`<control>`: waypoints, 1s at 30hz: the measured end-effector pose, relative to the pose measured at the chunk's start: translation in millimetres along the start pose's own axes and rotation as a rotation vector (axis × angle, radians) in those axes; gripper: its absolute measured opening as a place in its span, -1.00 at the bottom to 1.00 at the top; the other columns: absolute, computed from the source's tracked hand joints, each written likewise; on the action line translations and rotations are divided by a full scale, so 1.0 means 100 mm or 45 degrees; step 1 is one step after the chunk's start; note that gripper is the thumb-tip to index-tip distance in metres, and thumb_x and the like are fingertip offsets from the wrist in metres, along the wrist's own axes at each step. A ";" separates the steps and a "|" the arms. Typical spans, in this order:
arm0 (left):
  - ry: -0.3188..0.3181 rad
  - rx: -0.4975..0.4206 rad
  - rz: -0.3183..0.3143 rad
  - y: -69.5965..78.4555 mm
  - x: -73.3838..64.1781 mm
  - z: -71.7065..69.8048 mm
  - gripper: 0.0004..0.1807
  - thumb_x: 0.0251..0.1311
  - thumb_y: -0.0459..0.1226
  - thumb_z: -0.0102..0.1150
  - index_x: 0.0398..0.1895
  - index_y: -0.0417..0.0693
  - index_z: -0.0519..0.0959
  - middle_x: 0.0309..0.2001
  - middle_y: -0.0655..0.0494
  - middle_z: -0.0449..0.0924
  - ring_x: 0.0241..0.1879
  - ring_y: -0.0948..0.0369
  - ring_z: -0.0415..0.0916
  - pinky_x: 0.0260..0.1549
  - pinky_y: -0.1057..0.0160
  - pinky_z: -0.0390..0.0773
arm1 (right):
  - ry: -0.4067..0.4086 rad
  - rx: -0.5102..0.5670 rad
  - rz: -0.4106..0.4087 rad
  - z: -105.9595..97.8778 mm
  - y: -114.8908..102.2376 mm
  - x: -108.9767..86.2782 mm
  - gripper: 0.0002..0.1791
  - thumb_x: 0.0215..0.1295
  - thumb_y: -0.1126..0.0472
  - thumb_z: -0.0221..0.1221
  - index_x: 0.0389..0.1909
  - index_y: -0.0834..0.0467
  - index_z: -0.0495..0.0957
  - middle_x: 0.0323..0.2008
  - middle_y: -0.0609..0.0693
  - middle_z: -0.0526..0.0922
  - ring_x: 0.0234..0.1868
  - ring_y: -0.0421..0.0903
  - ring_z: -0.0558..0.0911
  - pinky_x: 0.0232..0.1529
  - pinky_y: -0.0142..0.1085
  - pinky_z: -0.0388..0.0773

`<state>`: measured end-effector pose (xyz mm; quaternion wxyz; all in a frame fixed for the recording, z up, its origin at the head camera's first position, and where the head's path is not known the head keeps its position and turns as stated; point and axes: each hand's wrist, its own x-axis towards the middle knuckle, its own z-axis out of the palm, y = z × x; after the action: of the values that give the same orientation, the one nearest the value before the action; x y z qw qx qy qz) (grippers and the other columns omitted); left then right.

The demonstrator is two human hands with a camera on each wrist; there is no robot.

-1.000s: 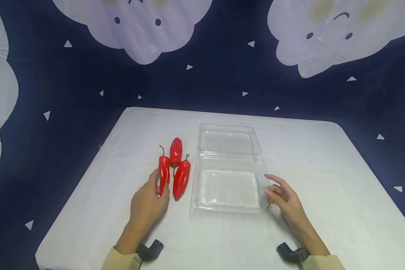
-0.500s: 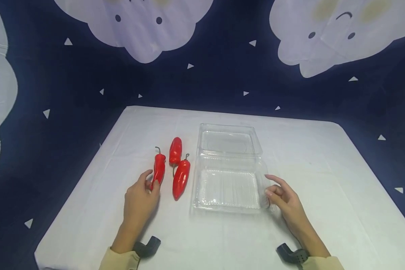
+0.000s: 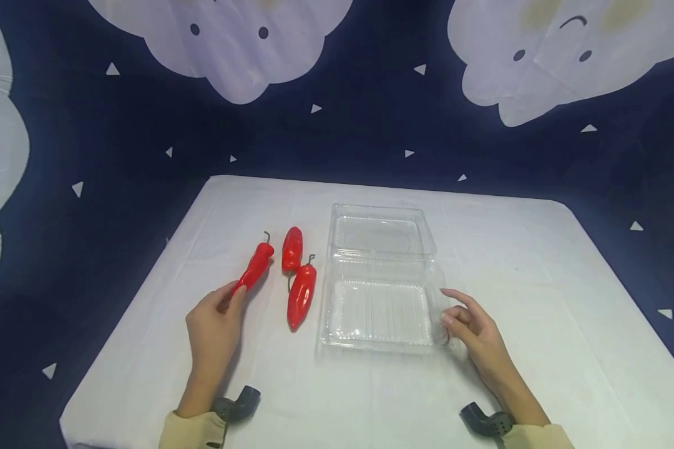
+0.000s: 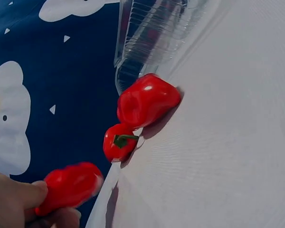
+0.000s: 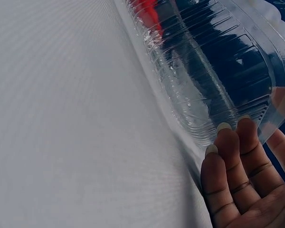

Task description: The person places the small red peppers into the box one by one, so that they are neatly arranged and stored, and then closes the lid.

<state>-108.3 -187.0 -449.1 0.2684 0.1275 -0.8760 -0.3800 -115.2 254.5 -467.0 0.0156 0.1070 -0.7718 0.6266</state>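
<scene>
My left hand (image 3: 213, 327) pinches a red chili pepper (image 3: 255, 268) by its lower tip, stem end tilted away to the upper right. In the left wrist view this pepper (image 4: 73, 185) appears raised above the table. Two more red peppers lie close together to its right: one farther back (image 3: 293, 249), one nearer (image 3: 301, 298). Right of them stands a clear plastic clamshell container (image 3: 382, 308), its lid (image 3: 379, 234) laid back. My right hand (image 3: 477, 340) holds the container's right edge; in the right wrist view several fingertips (image 5: 223, 135) touch its ribbed side.
A white cloth covers the table (image 3: 539, 280). Behind it hangs a dark blue backdrop (image 3: 371, 137) with pale clouds and small triangles. A dark wrist-worn device sits at each wrist.
The left hand has carried its pepper to the left, away from the other two, and the pepper now leans more to the right. The right hand and container stay put.
</scene>
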 end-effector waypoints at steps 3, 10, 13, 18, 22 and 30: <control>-0.009 -0.056 -0.044 0.00 0.02 -0.02 -0.65 0.30 -0.24 0.38 0.09 -0.20 0.70 -0.05 -0.15 0.74 -0.04 -0.06 0.69 -0.01 -0.08 0.64 | 0.003 -0.012 0.002 0.00 0.00 0.00 -0.47 0.49 0.35 0.14 0.44 0.22 0.33 -0.29 0.19 0.60 -0.32 -0.18 0.57 -0.23 -0.37 0.60; -0.110 -0.258 -0.164 0.09 0.06 -0.06 -0.60 0.32 -0.06 0.34 0.12 -0.05 0.71 -0.14 0.07 0.78 -0.14 0.20 0.74 -0.07 0.39 0.63 | 0.003 -0.024 -0.019 0.01 0.00 0.00 -0.47 0.49 0.36 0.14 0.43 0.23 0.33 -0.30 0.19 0.60 -0.33 -0.17 0.58 -0.23 -0.37 0.61; -0.178 -0.349 -0.171 0.17 0.07 -0.06 -0.57 0.33 0.02 0.31 0.12 -0.02 0.71 -0.14 0.08 0.78 -0.15 0.21 0.74 -0.20 0.50 0.60 | 0.002 -0.020 -0.026 0.01 -0.01 0.00 -0.47 0.49 0.36 0.14 0.43 0.24 0.33 -0.30 0.19 0.60 -0.33 -0.16 0.58 -0.23 -0.37 0.61; -0.302 -0.444 -0.082 0.35 0.10 -0.03 -0.56 0.33 0.04 0.31 0.12 -0.01 0.70 -0.11 0.10 0.77 -0.14 0.21 0.73 -0.32 0.36 0.64 | 0.005 0.003 -0.017 0.00 0.00 -0.01 -0.47 0.49 0.37 0.14 0.43 0.25 0.33 -0.30 0.20 0.60 -0.33 -0.18 0.58 -0.24 -0.37 0.61; -0.417 -0.478 -0.039 0.53 0.12 0.01 -0.58 0.32 0.00 0.33 0.14 0.01 0.69 -0.04 0.13 0.74 -0.13 0.23 0.73 -0.09 0.25 0.68 | 0.005 -0.001 -0.021 -0.01 0.02 0.00 -0.47 0.49 0.36 0.14 0.43 0.25 0.33 -0.29 0.23 0.61 -0.34 -0.18 0.60 -0.26 -0.36 0.62; -0.650 -0.447 0.024 0.83 0.11 0.21 -0.62 0.28 -0.07 0.39 0.13 0.08 0.70 -0.06 0.10 0.74 -0.12 0.11 0.71 -0.06 0.09 0.69 | 0.006 0.028 -0.031 -0.02 0.04 0.01 -0.47 0.47 0.38 0.15 0.41 0.29 0.33 -0.26 0.27 0.62 -0.34 -0.18 0.62 -0.28 -0.37 0.62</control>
<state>-130.8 -122.9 -395.5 0.0609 -0.0285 -0.8372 -0.5427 -116.7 256.9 -470.5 0.0238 0.1151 -0.7634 0.6351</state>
